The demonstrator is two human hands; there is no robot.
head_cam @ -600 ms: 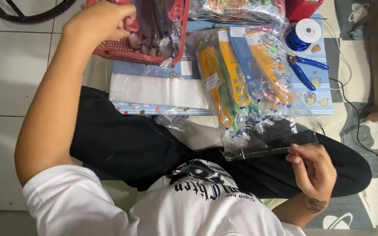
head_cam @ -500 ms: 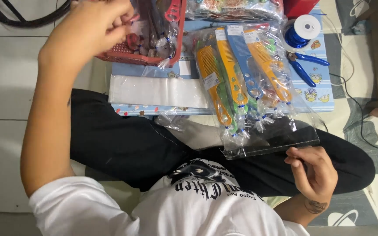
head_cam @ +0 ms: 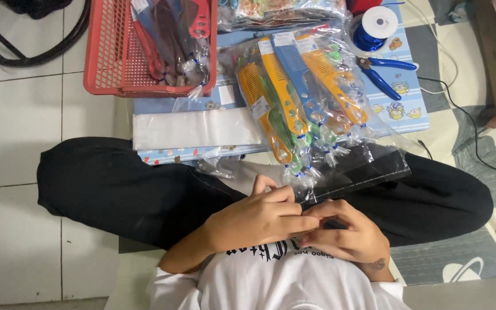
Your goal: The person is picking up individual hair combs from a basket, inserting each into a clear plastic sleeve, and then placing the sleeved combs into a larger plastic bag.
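both hands, left hand (head_cam: 259,218) and right hand (head_cam: 345,232), pinch clear bag (head_cam: 363,169) (on lap).

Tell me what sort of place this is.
Probably a home floor used for packing: tiled floor, a red basket, bagged combs on a low board, blue pliers, both hands at a clear bag.
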